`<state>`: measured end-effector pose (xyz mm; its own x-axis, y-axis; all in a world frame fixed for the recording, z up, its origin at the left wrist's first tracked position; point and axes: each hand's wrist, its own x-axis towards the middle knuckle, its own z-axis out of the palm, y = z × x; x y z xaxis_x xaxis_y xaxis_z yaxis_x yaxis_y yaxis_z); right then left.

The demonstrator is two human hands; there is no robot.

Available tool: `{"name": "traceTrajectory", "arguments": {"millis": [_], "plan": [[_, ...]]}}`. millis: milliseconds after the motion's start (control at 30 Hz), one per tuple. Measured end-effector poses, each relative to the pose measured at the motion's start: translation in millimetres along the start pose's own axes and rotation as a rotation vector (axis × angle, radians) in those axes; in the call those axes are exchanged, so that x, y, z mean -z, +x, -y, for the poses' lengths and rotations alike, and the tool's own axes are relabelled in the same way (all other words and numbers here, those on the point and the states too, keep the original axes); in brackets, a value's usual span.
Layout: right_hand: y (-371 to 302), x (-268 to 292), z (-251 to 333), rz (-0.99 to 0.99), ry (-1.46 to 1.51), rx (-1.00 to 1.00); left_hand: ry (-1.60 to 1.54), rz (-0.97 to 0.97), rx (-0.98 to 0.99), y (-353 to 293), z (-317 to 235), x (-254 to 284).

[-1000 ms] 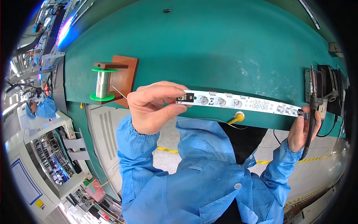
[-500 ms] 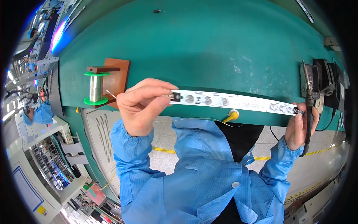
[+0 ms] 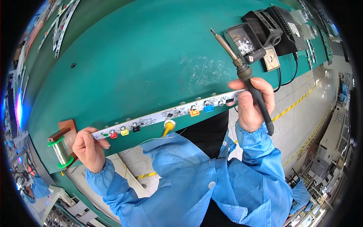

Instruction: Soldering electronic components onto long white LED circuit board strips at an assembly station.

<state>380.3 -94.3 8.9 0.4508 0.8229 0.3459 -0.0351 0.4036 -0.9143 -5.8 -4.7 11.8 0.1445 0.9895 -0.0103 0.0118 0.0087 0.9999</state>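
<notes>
Flipped since the earlier frame, the circuit strip [image 3: 153,119] is above the near edge of the green bench [image 3: 132,68]. The left hand [image 3: 90,151] pinches one end; the right hand [image 3: 255,104] clasps the other and a soldering iron [image 3: 244,72].

Green bench top [image 3: 124,75], curved by lens; pale scuffs [image 3: 204,68] mid-right. Far left: small black piece [image 3: 73,65], alone. Near left corner: brown stand [image 3: 69,124] bearing green-flanged wire spool [image 3: 60,153]. Right, close together: speckled dark tray [image 3: 242,39], black bracketed holder [image 3: 264,26], black box [image 3: 289,34]
</notes>
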Motion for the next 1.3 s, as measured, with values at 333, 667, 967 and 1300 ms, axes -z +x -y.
{"name": "traceTrajectory", "arguments": {"millis": [333, 667, 967, 1300], "plan": [[16.7, 3.4, -0.7, -0.081, -0.071, -0.070, -0.225, -0.017, 0.222, 20.6, -22.9, -1.8], [31.5, 7.9, 24.5, -0.115, -0.074, -0.066, -0.750, -0.227, 0.325, 195.2, -32.8, -30.0], [13.0, 20.6, 13.8, -0.114, -0.253, 0.058, 0.229, 0.026, 0.043, 225.5, -37.1, -138.9], [9.7, 50.4, -27.3, -0.223, -0.594, 0.341, 1.393, 0.293, -0.957, 395.0, -12.8, -375.0]]}}
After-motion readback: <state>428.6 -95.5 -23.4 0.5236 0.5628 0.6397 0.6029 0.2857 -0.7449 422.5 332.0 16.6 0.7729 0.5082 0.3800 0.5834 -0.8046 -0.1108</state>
